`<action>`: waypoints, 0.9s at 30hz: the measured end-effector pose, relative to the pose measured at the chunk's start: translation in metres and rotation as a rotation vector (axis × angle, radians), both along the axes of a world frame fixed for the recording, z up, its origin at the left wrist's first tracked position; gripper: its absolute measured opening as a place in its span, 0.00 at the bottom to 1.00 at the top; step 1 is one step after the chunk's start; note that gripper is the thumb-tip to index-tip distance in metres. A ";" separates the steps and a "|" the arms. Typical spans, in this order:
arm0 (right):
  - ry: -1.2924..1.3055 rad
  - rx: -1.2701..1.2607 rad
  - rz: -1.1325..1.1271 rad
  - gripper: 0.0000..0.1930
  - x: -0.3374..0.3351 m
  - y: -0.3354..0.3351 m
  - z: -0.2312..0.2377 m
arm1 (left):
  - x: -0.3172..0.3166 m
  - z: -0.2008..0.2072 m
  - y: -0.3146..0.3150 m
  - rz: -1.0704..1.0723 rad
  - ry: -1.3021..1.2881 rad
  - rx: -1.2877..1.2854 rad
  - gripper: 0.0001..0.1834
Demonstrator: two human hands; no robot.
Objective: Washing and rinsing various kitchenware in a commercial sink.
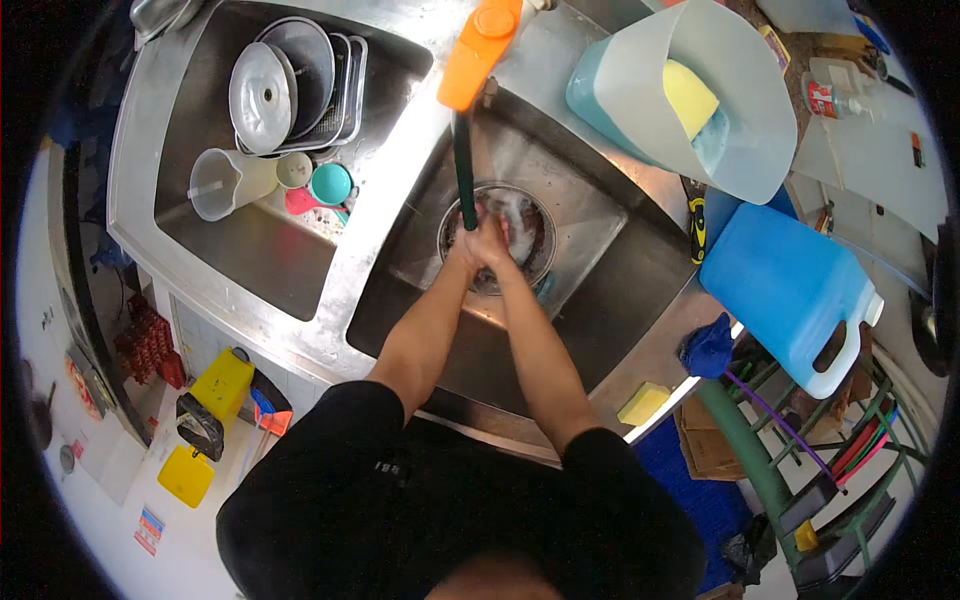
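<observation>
The left hand (462,247) and right hand (487,241) meet by the black hose (464,170), right nearer the round pan (544,240)'s middle, though whether they grip anything I cannot tell.

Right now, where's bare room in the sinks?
Left sink: near end, in front of the jug and teal cup. Right sink: near right corner, beside the right forearm. Crowded: left sink's far end, with stacked metalware; middle of right sink, left hand and right hand over the round pan.
</observation>
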State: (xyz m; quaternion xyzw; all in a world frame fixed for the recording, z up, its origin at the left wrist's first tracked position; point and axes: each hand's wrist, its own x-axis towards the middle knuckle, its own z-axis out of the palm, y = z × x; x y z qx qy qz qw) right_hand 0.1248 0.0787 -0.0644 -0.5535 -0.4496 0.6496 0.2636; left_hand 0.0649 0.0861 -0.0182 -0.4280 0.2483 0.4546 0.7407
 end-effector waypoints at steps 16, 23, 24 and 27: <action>-0.916 0.424 1.157 0.19 0.059 -0.032 0.068 | -0.087 0.122 -0.097 -1.246 1.368 0.328 0.20; -0.861 0.611 1.104 0.07 0.041 -0.055 0.084 | -0.109 0.191 -0.120 -1.020 1.103 0.371 0.16; -0.906 0.446 1.266 0.07 0.050 -0.061 0.104 | -0.112 0.202 -0.127 -0.999 1.055 0.331 0.18; -0.847 0.371 1.251 0.09 0.087 -0.045 0.158 | -0.123 0.227 -0.144 -0.876 1.001 0.310 0.15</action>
